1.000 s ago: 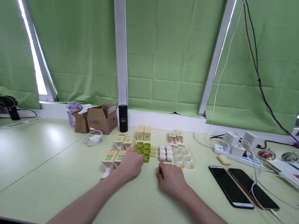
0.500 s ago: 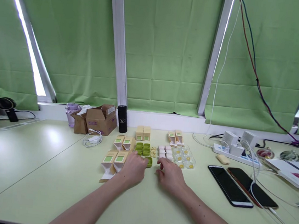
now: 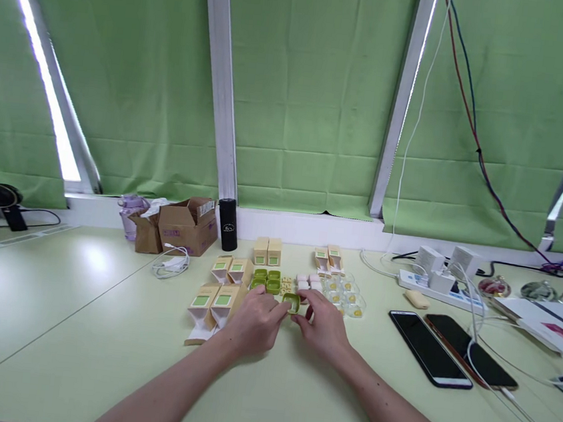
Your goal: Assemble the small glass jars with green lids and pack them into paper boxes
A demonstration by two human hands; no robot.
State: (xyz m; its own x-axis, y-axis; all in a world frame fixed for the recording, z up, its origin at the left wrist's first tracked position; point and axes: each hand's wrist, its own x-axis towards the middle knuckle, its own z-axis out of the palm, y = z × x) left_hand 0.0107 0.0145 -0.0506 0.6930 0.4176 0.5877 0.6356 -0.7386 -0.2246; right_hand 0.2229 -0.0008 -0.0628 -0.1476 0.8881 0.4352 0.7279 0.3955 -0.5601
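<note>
A small square green open box [image 3: 294, 299] is tilted up between my two hands, its hollow facing me. My left hand [image 3: 257, 319] is closed, with thumb and index finger at the box's left side. On the right side, my right hand [image 3: 324, 321] pinches the edge between thumb and index finger. Several more green boxes [image 3: 273, 276] stand together just beyond my left hand. Beside them lie small yellowish square pieces [image 3: 287, 283]. White-pink blocks [image 3: 308, 279] sit beyond my right hand, next to clear plastic domes with yellow centres [image 3: 354, 298].
Open cream cartons [image 3: 224, 302] stand left of my left hand, with more cartons [image 3: 267, 251] at the back. A black tumbler [image 3: 228, 225] and a cardboard box [image 3: 189, 228] are behind. Phones [image 3: 430, 351], a power strip [image 3: 438, 293] and cables lie to the right.
The green box has come off the table and tipped up, moving slightly right. My right hand has taken hold of its right side. The view has shifted slightly.
</note>
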